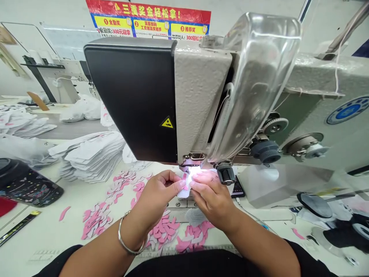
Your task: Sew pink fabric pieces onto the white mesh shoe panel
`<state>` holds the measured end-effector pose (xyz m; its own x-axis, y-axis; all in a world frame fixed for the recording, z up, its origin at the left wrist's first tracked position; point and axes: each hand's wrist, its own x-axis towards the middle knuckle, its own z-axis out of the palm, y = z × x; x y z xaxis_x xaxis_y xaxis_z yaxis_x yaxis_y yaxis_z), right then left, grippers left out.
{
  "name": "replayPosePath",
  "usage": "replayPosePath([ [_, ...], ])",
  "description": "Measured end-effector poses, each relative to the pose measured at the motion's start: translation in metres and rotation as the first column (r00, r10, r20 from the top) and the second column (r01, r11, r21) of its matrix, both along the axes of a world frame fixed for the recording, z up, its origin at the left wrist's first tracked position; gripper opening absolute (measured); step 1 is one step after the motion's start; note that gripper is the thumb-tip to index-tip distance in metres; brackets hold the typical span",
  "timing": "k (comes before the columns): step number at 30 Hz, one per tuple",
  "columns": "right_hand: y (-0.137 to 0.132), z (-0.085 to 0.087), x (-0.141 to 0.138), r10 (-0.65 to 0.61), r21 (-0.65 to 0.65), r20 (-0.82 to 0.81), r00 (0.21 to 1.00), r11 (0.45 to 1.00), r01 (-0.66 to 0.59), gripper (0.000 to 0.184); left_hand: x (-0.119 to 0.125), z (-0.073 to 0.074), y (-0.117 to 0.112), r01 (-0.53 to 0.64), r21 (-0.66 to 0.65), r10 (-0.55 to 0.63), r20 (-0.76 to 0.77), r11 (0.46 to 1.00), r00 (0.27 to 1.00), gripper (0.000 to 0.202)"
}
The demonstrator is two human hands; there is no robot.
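Note:
Both hands are at the needle area of a sewing machine [203,77], under its bright lamp. My left hand [161,192], with a bangle on the wrist, pinches a small pink piece [185,182] between thumb and forefinger. The pink piece lies against a white fabric piece [183,194] below the presser foot. My right hand [215,194] presses its fingertips together on the right edge of that white fabric piece; the glare hides part of its grip. Just below the hands lies a grey-white mesh piece [195,216].
Loose pink curved pieces [165,229] are heaped before the machine and to the left. Stacked white fabric pieces [90,157] and a black tumbler [27,182] stand left. A phone [238,188] lies behind my right hand; black thread spools [346,240] are at right.

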<state>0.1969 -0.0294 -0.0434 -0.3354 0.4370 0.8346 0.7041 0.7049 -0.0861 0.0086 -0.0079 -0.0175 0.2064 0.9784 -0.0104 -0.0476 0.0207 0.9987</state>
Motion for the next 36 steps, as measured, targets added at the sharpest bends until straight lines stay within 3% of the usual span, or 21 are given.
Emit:
replayPosePath([
  [9, -0.007, -0.005, -0.001, 0.018, 0.002, 0.038, 0.999, 1.0, -0.018, 0.028, -0.004, -0.003, -0.008, 0.0, 0.002, 0.0, -0.074, 1.0, 0.997, 0.026],
  [15, -0.005, -0.006, -0.001, 0.053, 0.014, 0.013, 0.999, 0.999, -0.053, 0.033, -0.001, 0.002, -0.009, 0.033, -0.018, -0.033, 0.021, 0.999, 0.999, 0.026],
  [25, -0.004, -0.003, -0.001, 0.088, 0.01, -0.012, 0.996, 0.996, -0.088, 0.033, 0.002, 0.007, -0.004, 0.076, -0.007, -0.076, 0.015, 0.997, 0.997, 0.025],
  [31, -0.004, 0.0, 0.002, 0.121, -0.033, 0.007, 0.993, 0.992, -0.121, 0.029, 0.007, 0.015, -0.005, 0.0, -0.125, 0.012, 0.09, 0.992, 0.996, 0.038],
  [36, -0.003, 0.005, 0.008, 0.148, -0.044, 0.02, 0.989, 0.988, -0.147, 0.032, 0.009, 0.02, -0.007, 0.082, -0.161, -0.072, 0.069, 0.984, 0.995, 0.025],
])
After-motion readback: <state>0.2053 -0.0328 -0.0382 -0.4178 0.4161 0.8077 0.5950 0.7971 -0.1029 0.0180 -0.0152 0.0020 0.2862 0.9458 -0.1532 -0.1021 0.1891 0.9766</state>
